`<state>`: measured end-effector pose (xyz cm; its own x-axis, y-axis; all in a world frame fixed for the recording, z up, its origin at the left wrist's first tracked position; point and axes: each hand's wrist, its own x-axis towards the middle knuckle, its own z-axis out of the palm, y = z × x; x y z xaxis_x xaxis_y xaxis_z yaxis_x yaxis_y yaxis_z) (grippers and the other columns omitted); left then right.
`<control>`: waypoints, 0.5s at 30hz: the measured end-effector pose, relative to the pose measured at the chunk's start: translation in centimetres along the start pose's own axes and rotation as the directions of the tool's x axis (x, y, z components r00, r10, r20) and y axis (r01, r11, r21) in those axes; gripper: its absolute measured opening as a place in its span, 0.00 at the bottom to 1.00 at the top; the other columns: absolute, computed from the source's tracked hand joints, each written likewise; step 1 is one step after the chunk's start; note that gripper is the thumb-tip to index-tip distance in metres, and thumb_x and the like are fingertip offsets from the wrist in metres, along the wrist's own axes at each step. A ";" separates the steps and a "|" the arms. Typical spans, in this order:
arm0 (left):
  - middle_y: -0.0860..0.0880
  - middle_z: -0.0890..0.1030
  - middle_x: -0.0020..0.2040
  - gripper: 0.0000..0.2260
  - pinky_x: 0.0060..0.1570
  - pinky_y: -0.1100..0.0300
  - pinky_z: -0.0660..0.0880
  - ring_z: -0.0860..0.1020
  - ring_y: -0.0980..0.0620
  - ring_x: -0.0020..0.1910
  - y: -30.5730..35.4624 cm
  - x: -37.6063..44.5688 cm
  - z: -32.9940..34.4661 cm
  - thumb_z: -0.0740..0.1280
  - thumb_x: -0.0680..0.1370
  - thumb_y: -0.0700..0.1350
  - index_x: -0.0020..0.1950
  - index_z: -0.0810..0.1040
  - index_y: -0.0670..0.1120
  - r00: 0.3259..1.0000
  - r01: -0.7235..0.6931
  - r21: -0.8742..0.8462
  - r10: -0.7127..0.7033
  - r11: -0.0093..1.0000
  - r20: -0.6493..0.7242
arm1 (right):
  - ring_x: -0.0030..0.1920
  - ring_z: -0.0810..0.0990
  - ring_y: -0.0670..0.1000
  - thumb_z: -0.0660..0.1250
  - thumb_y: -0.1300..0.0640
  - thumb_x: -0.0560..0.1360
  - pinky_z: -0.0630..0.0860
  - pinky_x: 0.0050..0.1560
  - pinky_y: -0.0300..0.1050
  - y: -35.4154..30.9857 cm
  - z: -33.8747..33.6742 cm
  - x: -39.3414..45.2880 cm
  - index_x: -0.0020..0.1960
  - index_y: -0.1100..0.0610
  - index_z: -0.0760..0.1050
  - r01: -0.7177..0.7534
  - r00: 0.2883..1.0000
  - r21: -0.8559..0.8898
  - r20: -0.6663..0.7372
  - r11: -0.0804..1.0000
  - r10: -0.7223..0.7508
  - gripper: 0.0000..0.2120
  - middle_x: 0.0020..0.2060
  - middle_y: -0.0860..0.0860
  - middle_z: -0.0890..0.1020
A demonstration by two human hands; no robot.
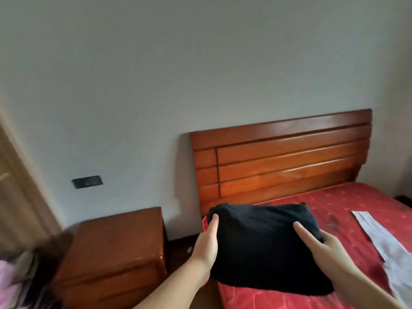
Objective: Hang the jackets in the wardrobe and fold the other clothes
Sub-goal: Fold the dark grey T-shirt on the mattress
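Both hands are on the black garment [265, 244], a folded dark bundle lying at the near left corner of the bed [347, 201], right up by the wooden headboard [283, 157]. The left hand [206, 244] is laid along the bundle's left edge, fingers [213, 221] straight and pressed together, flat against the cloth; the thumb is out of sight, so I can't tell if it's tucked under. The right hand [323, 244] rests on the right side of the bundle, one finger stretched out straight across the top, the others hard to make out at the edge, so whether they curl round the cloth I can't tell. The garment sits on a red patterned bedcover. Further right on the bed, well apart from the bundle, lies a pale grey piece of cloth [388, 248], spread flat. Left of the bed stands a wooden nightstand [116, 248], and a blurred heap of pinkish fabric [13, 279] shows at the far left edge.
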<state>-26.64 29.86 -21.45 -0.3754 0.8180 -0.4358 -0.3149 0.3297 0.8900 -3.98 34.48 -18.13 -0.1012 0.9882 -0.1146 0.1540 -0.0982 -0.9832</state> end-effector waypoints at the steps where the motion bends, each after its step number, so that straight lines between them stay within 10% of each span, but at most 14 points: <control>1: 0.50 0.80 0.57 0.30 0.61 0.56 0.72 0.78 0.49 0.56 1.2 0.1 -3.2 0.61 0.77 0.65 0.66 0.76 0.42 0.999 -0.014 -0.028 0.012 1.000 -0.046 | 0.39 0.86 0.51 0.69 0.48 0.75 0.80 0.46 0.49 -1.4 3.2 0.4 0.44 0.59 0.83 0.011 0.998 -0.006 0.055 1.000 -0.010 0.13 0.35 0.51 0.86; 8: 0.49 0.79 0.60 0.29 0.62 0.50 0.73 0.77 0.46 0.57 8.5 1.1 -25.9 0.57 0.78 0.67 0.69 0.73 0.47 0.929 -0.080 -0.173 0.011 0.982 -0.369 | 0.40 0.84 0.50 0.69 0.47 0.75 0.76 0.37 0.44 -8.9 28.6 2.5 0.44 0.57 0.82 0.086 0.907 -0.025 0.416 0.996 -0.068 0.13 0.34 0.49 0.86; 15: 0.45 0.75 0.67 0.31 0.66 0.52 0.70 0.74 0.44 0.64 11.7 1.8 -45.0 0.60 0.78 0.65 0.72 0.70 0.43 0.722 -0.173 -0.210 -0.021 0.962 -0.692 | 0.42 0.85 0.57 0.70 0.45 0.74 0.80 0.46 0.50 -11.7 50.4 2.0 0.47 0.59 0.81 0.048 0.762 -0.083 0.648 0.995 0.017 0.16 0.38 0.55 0.86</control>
<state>-70.17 13.95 -17.87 -0.8673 0.2578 -0.4259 -0.4210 0.0769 0.9038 -55.56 31.66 -14.05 -0.7112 0.6750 -0.1966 0.2301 -0.0408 -0.9723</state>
